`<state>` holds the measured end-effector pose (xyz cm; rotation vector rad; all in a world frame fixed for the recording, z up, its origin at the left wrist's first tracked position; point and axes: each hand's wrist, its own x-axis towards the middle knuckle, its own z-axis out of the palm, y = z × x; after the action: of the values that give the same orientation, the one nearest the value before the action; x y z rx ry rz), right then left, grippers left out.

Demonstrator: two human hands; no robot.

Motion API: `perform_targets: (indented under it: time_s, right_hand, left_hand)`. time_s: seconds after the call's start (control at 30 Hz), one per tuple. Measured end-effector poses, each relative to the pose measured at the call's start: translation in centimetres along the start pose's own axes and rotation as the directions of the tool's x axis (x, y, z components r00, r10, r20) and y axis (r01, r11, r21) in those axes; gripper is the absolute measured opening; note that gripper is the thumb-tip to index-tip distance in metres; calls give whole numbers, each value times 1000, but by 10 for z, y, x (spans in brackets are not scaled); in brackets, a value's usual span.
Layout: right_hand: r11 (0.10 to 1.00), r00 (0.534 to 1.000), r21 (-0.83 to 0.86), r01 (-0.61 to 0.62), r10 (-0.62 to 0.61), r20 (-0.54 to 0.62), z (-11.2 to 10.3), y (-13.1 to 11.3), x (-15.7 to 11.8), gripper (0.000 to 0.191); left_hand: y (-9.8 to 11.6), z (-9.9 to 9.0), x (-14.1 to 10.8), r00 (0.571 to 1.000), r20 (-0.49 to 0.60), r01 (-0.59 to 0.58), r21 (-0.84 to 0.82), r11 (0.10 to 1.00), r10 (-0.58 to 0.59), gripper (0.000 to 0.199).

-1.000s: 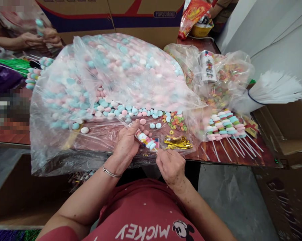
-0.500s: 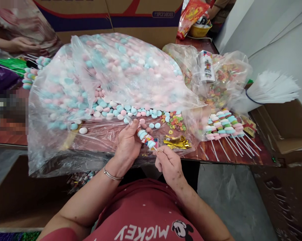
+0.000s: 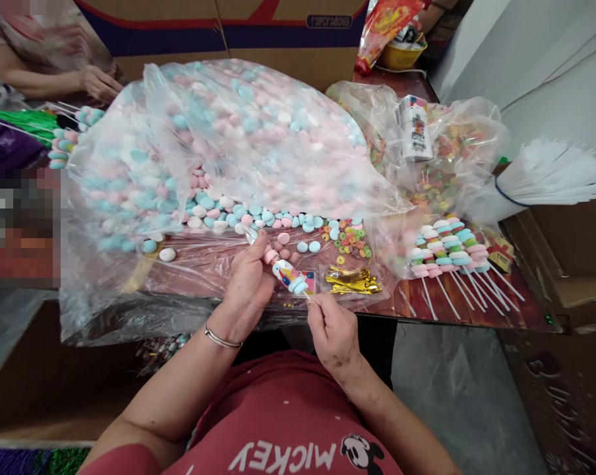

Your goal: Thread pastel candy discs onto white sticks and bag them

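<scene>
My left hand [image 3: 251, 277] is closed around the upper end of a candy skewer [image 3: 289, 276]. Blue and pink marshmallow-like sweets show on it, along with a printed label, and clear film sticks out above my thumb. The skewer slants down to the right, where my right hand [image 3: 333, 326] pinches the end of its white stick. Just behind it lie a colourful printed card [image 3: 306, 280], gold twist ties [image 3: 352, 280] and several loose pink and blue sweets [image 3: 308, 247]. Small fruit-coloured rings [image 3: 350, 237] are heaped a little farther back.
A huge clear bag [image 3: 258, 132] of pastel sweets covers much of the table. Finished-looking skewers [image 3: 451, 247] lie at the right, near a bundle of white sticks [image 3: 555, 175]. A white card pack [image 3: 415, 128] rests on a bag of rings. At far left, a co-worker's hand [image 3: 100, 84] shows.
The skewer has turned between my hands, so more of the printed label faces me. My right hand's fingers have curled further. The co-worker's hand has moved right, and the view has shifted slightly.
</scene>
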<state>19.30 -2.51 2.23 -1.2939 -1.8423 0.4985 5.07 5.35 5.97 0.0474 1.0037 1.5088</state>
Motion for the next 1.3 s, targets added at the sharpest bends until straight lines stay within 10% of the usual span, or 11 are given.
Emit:
perform_targets:
  time_s: [0.3,0.6,1.03,1.3]
  right_hand:
    - [835,933,-483,262,-347,-94,15,-2,1,20]
    - [996,994,-12,-92,93,62,24,-5,2,25]
    - [958,989,-252,140,-150,-20,12,-4,3,25]
    - [993,995,-62,99,-97,39,6,7,12,24]
  left_hand:
    - [-7,-2,-1,998,45,42,62,997,-45,30]
    - [-30,-10,-18,991,124,38,90,995,-49,29]
    - [-27,-8,-26,962,259,-102,62,993,83,30]
    - [-35,-9,-35,938,347,-77,134,988,26,23]
